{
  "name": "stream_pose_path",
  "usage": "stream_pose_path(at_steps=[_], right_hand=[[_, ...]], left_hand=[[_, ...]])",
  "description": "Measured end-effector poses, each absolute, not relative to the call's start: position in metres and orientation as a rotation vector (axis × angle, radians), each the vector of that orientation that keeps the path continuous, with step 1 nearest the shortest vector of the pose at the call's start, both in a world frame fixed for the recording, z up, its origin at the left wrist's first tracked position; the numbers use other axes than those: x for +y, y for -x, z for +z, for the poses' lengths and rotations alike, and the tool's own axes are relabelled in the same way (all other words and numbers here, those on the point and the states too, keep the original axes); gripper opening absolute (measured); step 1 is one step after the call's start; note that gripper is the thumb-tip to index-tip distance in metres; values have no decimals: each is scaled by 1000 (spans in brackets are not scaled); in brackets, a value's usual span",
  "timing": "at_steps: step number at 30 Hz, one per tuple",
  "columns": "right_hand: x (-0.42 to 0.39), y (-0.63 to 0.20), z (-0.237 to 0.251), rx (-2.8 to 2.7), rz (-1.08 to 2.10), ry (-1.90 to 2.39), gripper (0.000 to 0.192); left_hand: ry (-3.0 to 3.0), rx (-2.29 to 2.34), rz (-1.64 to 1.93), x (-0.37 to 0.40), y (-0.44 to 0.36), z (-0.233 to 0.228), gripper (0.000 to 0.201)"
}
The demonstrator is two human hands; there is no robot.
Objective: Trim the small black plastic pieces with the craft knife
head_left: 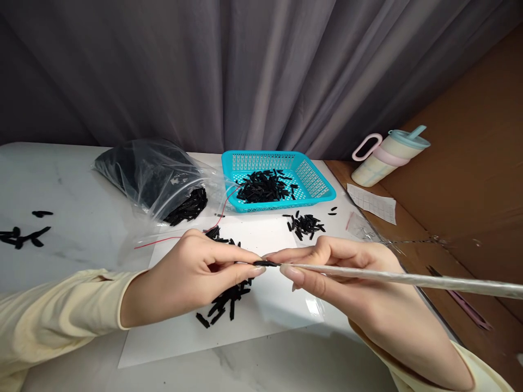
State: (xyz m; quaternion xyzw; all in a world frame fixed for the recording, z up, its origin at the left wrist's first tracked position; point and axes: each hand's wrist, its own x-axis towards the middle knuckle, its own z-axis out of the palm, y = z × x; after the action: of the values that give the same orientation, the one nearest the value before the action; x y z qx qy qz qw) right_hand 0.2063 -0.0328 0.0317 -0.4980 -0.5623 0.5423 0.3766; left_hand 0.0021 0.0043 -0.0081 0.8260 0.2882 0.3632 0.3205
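- Your left hand [192, 272] pinched a small black piece [265, 263] by its fingertips, grip closed on it above the white sheet [278, 316] at the counter's [81, 207] center.
- Your right hand [339, 272] closed its grip around a long pale rod [408, 279], its tip meeting the black piece; the rod ran off toward 3 o'clock.
- Loose black pieces [226, 302] lay under your left hand.
- At 12 o'clock sat a blue basket [314, 179] holding more; at 10 o'clock, a clear bag [151, 174].
- A lidded cup [388, 155] stood at 2 o'clock.
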Motion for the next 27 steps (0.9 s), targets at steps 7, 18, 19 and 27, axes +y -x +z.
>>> stream_pose_path(at_steps=[7, 18, 19, 27], right_hand=[[-31, -205, 33, -1471, 1383, 1317, 25], [-31, -208, 34, -1443, 1439, 1362, 26], [-31, -208, 34, -1445, 1439, 1355, 26], [-31, -207, 32, -1451, 1432, 1286, 24]], left_hand=[[-2157, 782, 859, 3, -1, -6, 19], [-2260, 787, 956, 2, -1, -7, 16], [-2258, 784, 957, 2, -1, -7, 15], [-2275, 795, 964, 1, 0, -7, 16]])
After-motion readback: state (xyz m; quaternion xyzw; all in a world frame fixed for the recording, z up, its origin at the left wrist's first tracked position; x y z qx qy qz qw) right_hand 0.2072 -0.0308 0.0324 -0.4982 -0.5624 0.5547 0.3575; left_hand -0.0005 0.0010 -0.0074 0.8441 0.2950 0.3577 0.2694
